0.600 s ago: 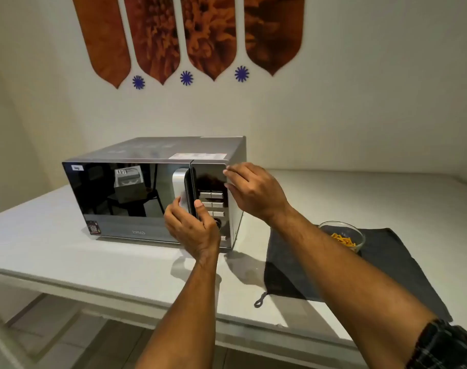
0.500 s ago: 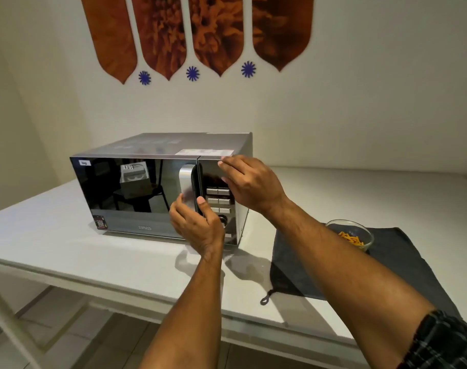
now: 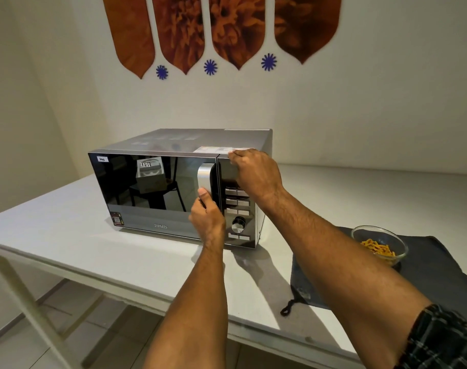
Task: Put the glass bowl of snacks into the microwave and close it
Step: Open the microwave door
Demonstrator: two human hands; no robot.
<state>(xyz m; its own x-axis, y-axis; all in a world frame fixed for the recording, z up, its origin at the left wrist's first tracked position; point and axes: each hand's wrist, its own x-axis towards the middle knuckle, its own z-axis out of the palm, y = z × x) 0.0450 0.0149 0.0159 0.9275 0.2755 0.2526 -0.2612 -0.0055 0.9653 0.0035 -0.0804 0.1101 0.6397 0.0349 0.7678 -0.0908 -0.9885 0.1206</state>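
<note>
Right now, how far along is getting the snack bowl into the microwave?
Nothing is finished: the microwave door is shut. In hand: the left hand grips the door handle while the right hand braces the top corner. Left: open the door, move the glass bowl off the dark cloth inside, close.

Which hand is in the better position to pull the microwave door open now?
The left hand: its fingers already wrap the silver door handle. The right hand rests on the microwave's top front edge above the control panel, apparently bracing it.
</note>
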